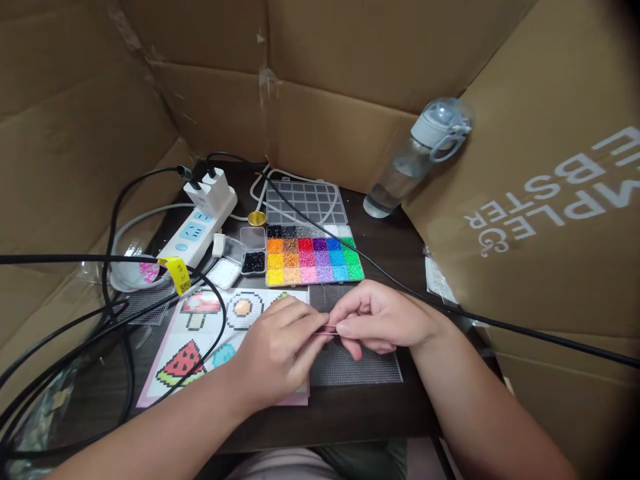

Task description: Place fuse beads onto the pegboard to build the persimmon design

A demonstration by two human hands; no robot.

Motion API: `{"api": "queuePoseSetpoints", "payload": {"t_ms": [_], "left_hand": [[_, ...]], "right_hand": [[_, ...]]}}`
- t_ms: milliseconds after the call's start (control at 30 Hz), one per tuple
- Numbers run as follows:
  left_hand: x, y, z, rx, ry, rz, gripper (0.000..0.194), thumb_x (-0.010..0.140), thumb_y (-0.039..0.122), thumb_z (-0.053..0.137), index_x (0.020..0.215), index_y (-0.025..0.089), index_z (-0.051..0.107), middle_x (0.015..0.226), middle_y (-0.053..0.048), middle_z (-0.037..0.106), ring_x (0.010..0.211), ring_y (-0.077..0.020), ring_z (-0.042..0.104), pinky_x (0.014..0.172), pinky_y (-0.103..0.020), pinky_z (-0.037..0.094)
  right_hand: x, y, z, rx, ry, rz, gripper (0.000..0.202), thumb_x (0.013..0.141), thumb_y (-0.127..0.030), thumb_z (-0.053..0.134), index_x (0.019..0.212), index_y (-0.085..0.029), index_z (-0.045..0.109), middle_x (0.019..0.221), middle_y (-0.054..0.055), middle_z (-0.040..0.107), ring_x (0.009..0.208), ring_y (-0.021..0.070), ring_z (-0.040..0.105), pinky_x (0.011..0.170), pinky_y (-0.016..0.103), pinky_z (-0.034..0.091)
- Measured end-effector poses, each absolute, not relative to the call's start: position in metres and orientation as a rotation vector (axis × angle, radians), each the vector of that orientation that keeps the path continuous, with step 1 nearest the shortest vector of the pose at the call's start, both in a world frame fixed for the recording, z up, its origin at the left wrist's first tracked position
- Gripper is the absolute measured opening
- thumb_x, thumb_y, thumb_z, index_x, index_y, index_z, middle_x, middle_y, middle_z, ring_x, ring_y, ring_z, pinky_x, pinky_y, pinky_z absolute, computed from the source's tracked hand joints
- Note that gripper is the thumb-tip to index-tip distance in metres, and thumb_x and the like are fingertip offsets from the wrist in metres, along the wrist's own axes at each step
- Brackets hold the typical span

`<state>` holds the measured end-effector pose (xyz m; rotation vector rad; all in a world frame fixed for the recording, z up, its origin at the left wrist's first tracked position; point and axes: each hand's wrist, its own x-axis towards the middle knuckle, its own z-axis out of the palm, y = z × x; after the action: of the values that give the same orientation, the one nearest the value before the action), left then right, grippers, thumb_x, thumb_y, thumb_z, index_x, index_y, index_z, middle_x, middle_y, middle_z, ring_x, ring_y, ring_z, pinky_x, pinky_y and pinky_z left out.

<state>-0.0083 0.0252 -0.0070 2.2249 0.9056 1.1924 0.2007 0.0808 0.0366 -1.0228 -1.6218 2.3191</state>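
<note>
My left hand (283,347) and right hand (380,319), both pinching one slim pinkish item (330,329); cardboard panel (535,147), two o'clock, lettered "MPLE &", "EBSTER".

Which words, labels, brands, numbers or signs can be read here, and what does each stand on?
"MPLE &": cardboard panel at right, upside down, start cut off.
"EBSTER": same panel, upside down, start apparently cut off too.
Yellow tag on black cable: print too small to read.
No other text is legible.
</note>
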Motion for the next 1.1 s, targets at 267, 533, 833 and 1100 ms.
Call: {"api": "queuePoseSetpoints", "payload": {"t_ms": [267,533,833,1100], "left_hand": [[-0.012,0.024,0.004,1.689,1.034,1.063,0.021,0.096,0.022,0.058,0.081,0.019,0.074,0.065,0.001,0.058,0.058,-0.0119,0.056,0.054,-0.022,0.043],[-0.011,0.025,0.005,1.369,0.907,0.99,0.029,0.097,0.035,0.056,0.083,0.021,0.076,0.066,-0.001,0.062,0.064,-0.0141,0.057,0.062,-0.026,0.047],[-0.009,0.029,-0.001,1.17,1.021,1.052,0.028,0.085,0.042,0.068,0.085,0.016,0.076,0.064,-0.002,0.063,0.057,-0.0131,0.056,0.054,-0.024,0.048],[-0.002,0.023,-0.002,1.206,1.006,1.037,0.026,0.087,0.04,0.063,0.094,0.017,0.073,0.079,-0.005,0.069,0.063,-0.0144,0.059,0.058,-0.025,0.049]], "right_hand": [[0.195,0.078,0.026,-0.818,-1.155,2.257,0.032,0.077,-0.037,0.075,0.098,-0.014,0.069,0.071,0.005,0.073,0.039,0.006,0.052,0.036,0.017,0.042],[0.177,0.069,0.017,-0.994,-1.332,1.914,0.023,0.078,-0.034,0.078,0.082,-0.012,0.071,0.049,-0.001,0.062,0.042,0.0091,0.054,0.043,0.021,0.045],[0.174,0.072,0.01,-0.961,-1.269,1.942,0.022,0.075,-0.033,0.08,0.082,-0.014,0.07,0.053,-0.001,0.063,0.045,0.0095,0.057,0.045,0.021,0.044],[0.194,0.086,0.017,-0.929,-1.253,1.952,0.019,0.076,-0.031,0.08,0.078,-0.013,0.074,0.066,0.002,0.065,0.055,0.0089,0.06,0.053,0.021,0.051]]}}
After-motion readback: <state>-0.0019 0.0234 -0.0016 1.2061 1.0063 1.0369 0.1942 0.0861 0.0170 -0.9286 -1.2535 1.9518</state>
